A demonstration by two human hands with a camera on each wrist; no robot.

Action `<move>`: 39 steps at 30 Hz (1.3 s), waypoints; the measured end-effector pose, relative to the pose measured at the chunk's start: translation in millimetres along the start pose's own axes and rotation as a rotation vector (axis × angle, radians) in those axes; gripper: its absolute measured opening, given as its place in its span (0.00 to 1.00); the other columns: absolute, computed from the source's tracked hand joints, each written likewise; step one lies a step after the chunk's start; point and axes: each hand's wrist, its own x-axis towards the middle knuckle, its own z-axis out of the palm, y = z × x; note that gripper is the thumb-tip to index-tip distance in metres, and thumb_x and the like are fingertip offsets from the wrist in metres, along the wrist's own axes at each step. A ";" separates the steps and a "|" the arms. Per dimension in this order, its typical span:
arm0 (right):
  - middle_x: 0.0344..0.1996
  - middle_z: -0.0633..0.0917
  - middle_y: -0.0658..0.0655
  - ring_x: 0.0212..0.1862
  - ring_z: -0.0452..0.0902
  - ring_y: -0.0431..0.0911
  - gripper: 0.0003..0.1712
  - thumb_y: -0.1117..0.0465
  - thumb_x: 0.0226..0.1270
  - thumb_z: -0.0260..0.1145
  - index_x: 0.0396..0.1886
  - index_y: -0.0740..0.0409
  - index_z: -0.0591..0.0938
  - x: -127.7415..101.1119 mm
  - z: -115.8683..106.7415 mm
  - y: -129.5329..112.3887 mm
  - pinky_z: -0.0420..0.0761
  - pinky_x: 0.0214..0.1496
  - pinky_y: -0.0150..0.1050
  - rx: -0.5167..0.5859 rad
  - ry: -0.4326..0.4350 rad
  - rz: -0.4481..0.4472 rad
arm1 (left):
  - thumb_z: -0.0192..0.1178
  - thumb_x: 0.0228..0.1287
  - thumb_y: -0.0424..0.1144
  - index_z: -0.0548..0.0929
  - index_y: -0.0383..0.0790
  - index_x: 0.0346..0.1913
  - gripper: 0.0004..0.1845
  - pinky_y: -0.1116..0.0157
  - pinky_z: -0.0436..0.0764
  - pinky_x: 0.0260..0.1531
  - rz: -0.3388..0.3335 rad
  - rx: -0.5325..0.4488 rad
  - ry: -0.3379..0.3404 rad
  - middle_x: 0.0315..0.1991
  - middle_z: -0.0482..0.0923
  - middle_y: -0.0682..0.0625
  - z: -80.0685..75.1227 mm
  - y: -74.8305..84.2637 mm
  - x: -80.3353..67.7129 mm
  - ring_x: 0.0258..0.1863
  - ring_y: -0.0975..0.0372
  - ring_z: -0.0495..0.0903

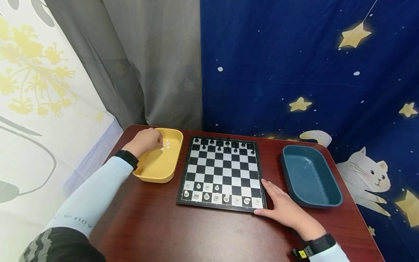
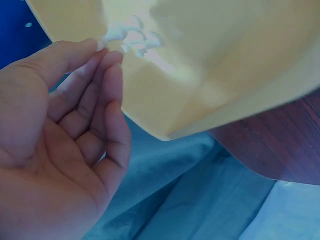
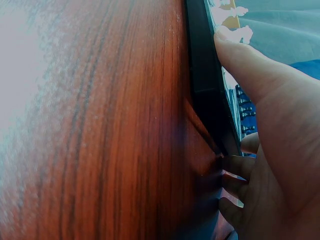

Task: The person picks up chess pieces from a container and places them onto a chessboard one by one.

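Observation:
My left hand (image 1: 148, 141) reaches into the yellow tray (image 1: 154, 175), thumb and fingertips pinching a small white chess pawn (image 2: 114, 35). Other white pawns (image 1: 167, 144) lie on the tray floor beside those fingertips. The chessboard (image 1: 223, 170) lies flat at the middle of the table. Along its near side stand a back row of white pieces (image 1: 226, 198) and several white pawns (image 1: 207, 186) at the left. Black pieces (image 1: 219, 142) fill the two far rows. My right hand (image 1: 283, 207) rests at the board's near right corner, thumb on the near edge, other fingers along the right side.
A blue-green tray (image 1: 311, 178) stands at the right of the brown wooden table (image 1: 209, 233), close to my right hand. Grey and blue curtains (image 1: 248, 72) hang behind the table's far edge. A white patterned cloth (image 1: 65, 120) hangs at the left.

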 end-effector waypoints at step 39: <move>0.83 0.66 0.71 0.83 0.60 0.70 0.74 0.20 0.58 0.76 0.89 0.62 0.60 0.7 -1.4 0.6 0.67 0.77 0.71 0.003 -0.014 0.013 | 0.72 0.74 0.47 0.92 0.55 0.34 0.07 0.65 0.80 0.36 0.568 0.014 0.040 0.29 0.82 0.65 54.0 231.9 -28.6 0.30 0.71 0.78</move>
